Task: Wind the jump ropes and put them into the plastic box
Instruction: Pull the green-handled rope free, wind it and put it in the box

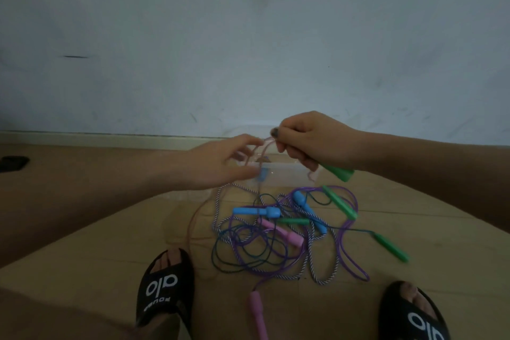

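1. Winding looks barely begun: a tangled pile of jump ropes (278, 237) lies on the floor between the person's feet and the clear plastic box (287, 174), with blue, green and pink handles scattered through striped, purple and dark cords.
2. Contents of the box are hard to read; it is translucent and partly hidden behind the hands, so I cannot tell whether any rope is already inside.
3. Right hand (311, 141) is closed around a green handle (338, 172), whose end sticks out below the palm, and its thumb and forefinger pinch a loop of pale pink cord (265, 146) above the box.
4. Left hand (223, 163) reaches to that same loop with fingers loosely extended; the fingertips touch the cord, though whether they pinch it is blurred.
5. Pink cord trails from the hands down to the floor at the left of the pile.
6. Judging by the pile, nearly all ropes remain to be wound and boxed.
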Tool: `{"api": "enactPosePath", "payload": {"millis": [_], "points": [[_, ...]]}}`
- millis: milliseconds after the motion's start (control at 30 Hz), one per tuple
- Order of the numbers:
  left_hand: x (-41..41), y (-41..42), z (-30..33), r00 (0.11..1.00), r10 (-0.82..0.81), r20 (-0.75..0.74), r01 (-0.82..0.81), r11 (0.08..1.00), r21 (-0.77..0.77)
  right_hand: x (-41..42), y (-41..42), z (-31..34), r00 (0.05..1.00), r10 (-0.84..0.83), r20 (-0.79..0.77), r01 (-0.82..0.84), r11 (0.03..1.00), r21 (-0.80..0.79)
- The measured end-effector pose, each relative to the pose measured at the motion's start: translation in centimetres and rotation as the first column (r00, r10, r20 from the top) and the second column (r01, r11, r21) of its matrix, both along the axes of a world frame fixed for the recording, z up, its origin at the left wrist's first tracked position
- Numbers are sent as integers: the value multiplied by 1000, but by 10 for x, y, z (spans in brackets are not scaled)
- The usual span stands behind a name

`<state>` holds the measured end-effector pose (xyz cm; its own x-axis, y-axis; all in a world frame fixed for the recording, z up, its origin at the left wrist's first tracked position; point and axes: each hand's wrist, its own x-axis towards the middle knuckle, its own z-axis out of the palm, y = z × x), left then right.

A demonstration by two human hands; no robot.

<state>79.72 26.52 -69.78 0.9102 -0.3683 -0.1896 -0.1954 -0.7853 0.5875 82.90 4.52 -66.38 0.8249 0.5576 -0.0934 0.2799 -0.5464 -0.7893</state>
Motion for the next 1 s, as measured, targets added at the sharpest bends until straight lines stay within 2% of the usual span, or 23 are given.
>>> {"api": "enactPosePath", "payload": {"millis": [100, 233, 300, 433, 533, 633, 667, 733, 833, 1000], "points": [[0, -30, 17, 1000, -12, -2, 11, 965, -262, -2, 6, 0, 999, -4, 43, 3, 1000, 12], [2, -37, 24, 964, 43, -263, -171, 858, -485, 1, -4, -1, 998, -58, 2, 58, 997, 58], [3, -34, 25, 945, 25, -327, -200, 834, -514, 1, -8, -3, 997, -75, -24, 77, 995, 69], [2, -38, 25, 967, 25, -254, -144, 875, -463, 0, -7, -6, 996, -62, -71, 69, 992, 104], [4, -35, 24, 969, 46, -241, -147, 896, -420, 4, -7, -8, 996, -31, -78, 36, 998, 58], [10, -15, 24, 999, 35, -29, -40, 984, -172, 5, -14, -14, 987, 18, -162, -25, 999, -41], [12, -7, 22, 999, 28, 45, -25, 997, -75, 5, -16, -17, 984, 29, -175, -43, 996, -76], [14, 7, 17, 994, 38, 102, -39, 999, 7, 6, -20, -21, 985, 28, -170, -49, 991, -123], [18, 21, 12, 985, 101, 138, -106, 994, 25, 9, -24, -23, 986, 21, -165, -47, 986, -157], [23, 32, 16, 952, 264, 156, -254, 964, -82, 14, -33, -26, 985, -4, -174, -33, 977, -211]]}}
